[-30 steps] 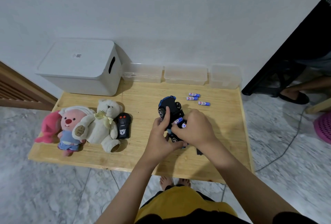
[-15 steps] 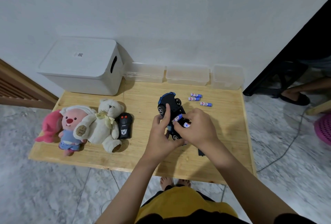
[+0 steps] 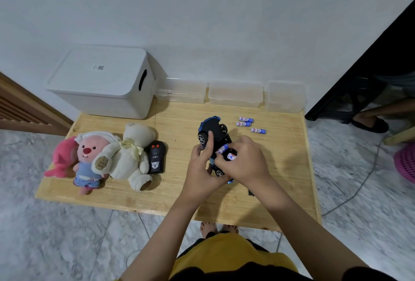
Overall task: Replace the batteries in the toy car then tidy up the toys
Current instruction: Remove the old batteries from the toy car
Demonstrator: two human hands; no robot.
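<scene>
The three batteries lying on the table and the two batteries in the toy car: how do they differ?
The three loose batteries lie free on the table, untouched; the two batteries in the car sit in the overturned toy car, which the left hand holds while the right hand works at them. The loose ones show whole; the car's are partly hidden. All share a blue, white and red label.
</scene>
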